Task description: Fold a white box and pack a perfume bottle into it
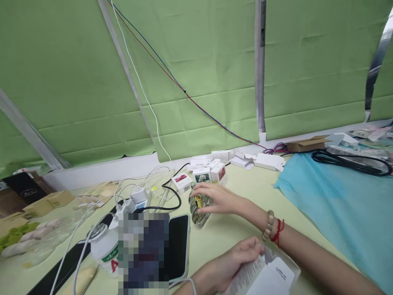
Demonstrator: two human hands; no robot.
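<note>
Right hand [219, 199] fingers curled on glass bottle [200, 211] | left hand [233, 262] pinching white carton [267, 276]

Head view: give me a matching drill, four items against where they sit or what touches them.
Things:
1. glass bottle
2. white carton
3. phone
4. blue sheet

Places or states:
A. lies dark-screened, face up, left of the bottle
B. spread over the right side of the table
C. under the fingers of the right hand
D. held by the left hand at the near edge

Pairs: 1-C, 2-D, 3-A, 4-B
</note>
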